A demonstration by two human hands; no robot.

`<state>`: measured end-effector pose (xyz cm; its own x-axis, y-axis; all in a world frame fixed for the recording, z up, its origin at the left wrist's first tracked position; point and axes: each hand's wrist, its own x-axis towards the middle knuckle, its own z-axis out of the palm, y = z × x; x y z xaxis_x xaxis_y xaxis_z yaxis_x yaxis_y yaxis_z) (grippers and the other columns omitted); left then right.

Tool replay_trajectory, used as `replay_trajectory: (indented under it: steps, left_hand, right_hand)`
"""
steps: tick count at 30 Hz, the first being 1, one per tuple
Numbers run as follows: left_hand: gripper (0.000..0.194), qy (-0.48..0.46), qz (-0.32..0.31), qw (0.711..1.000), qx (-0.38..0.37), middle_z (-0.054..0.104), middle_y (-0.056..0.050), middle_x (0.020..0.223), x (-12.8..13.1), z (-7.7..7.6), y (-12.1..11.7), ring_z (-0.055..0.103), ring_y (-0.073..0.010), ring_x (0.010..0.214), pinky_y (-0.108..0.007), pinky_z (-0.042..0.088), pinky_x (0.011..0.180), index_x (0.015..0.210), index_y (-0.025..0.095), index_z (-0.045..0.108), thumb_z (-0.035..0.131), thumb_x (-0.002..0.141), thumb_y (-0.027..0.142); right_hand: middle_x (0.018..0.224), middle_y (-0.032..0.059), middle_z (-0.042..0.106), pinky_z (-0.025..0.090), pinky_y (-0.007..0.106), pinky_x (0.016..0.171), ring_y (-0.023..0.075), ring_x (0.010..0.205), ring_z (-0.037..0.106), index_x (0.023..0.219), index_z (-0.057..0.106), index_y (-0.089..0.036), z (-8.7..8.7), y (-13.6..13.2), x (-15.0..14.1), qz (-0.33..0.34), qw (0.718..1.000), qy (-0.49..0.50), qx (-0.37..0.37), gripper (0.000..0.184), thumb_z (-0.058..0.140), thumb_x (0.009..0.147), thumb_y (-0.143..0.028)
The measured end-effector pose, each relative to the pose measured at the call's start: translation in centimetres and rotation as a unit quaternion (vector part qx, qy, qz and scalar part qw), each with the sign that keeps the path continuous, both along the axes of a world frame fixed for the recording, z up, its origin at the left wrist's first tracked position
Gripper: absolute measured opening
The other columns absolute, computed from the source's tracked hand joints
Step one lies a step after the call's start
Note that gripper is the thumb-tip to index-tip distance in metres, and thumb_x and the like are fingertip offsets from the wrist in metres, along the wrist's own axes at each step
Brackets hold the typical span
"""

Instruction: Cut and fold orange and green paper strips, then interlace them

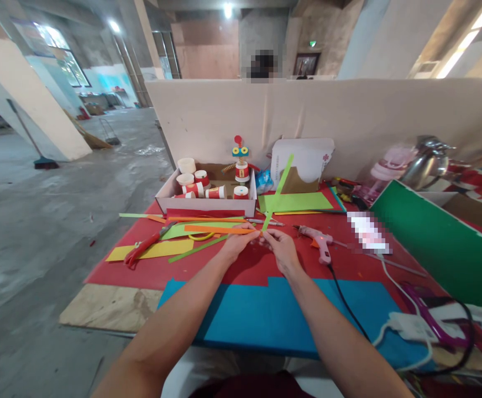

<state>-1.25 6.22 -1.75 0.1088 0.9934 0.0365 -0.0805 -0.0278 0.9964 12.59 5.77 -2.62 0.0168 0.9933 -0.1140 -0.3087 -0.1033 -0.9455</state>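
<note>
Near the middle of the red tabletop, my left hand (237, 243) is closed in a pinch on one end of an orange paper strip (208, 229), which stretches out to the left. Beside it my right hand (282, 249) pinches the lower end of a light green paper strip (281, 185) that slants up and away. The two strip ends meet between my fingertips; how they overlap is hidden. Right of my right hand lies a pink glue gun (319, 242). Red-handled pliers (147, 246) and a yellow paper piece (120, 252) lie to the left.
A white box (208, 207) holds several paper cups (216, 192) and a paper-cup figure (241, 171). Behind stands a pale partition (216, 119). A blue sheet (241, 315) covers the front edge. On the right are a green panel (427, 243), cables and a power strip (410, 326).
</note>
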Motion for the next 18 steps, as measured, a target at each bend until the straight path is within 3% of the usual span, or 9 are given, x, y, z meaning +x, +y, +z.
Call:
replay_trajectory:
  steps: [5,13,18]
  left_hand:
    - [0.027,0.042,0.017,0.999,0.001,0.054,0.003,0.056,-0.19,-0.1,-0.1,0.048,-0.0108,0.056,-0.023,0.037,0.055,0.062,0.019,0.057,0.071,0.067,0.041]
    - [0.025,0.048,0.025,0.999,0.006,0.054,0.003,0.056,-0.15,0.0,-0.17,0.048,-0.0111,0.057,-0.023,0.037,0.055,0.061,0.019,0.057,0.07,0.068,0.039]
    - [0.03,-0.008,0.006,1.0,-0.026,0.058,0.002,0.058,-0.02,-0.33,0.13,0.05,-0.0105,0.055,-0.024,0.041,0.055,0.067,0.016,0.059,0.075,0.065,0.041]
  right_hand:
    - [0.061,0.0005,0.069,0.056,0.032,0.07,0.0153,0.061,0.065,0.071,0.073,-0.018,-0.15,0.06,0.25,0.032,0.999,-0.007,-0.01,0.038,0.086,0.048,-0.045]
    - [0.06,-0.0014,0.067,0.054,0.029,0.065,0.0133,0.057,0.061,0.07,0.073,-0.019,-0.24,0.06,0.3,0.008,1.0,-0.024,0.005,0.038,0.085,0.048,-0.046]
    - [0.057,-0.0027,0.066,0.055,0.031,0.068,0.0134,0.056,0.061,0.069,0.071,-0.019,-0.04,-0.03,0.2,0.008,1.0,-0.005,-0.002,0.038,0.086,0.046,-0.046]
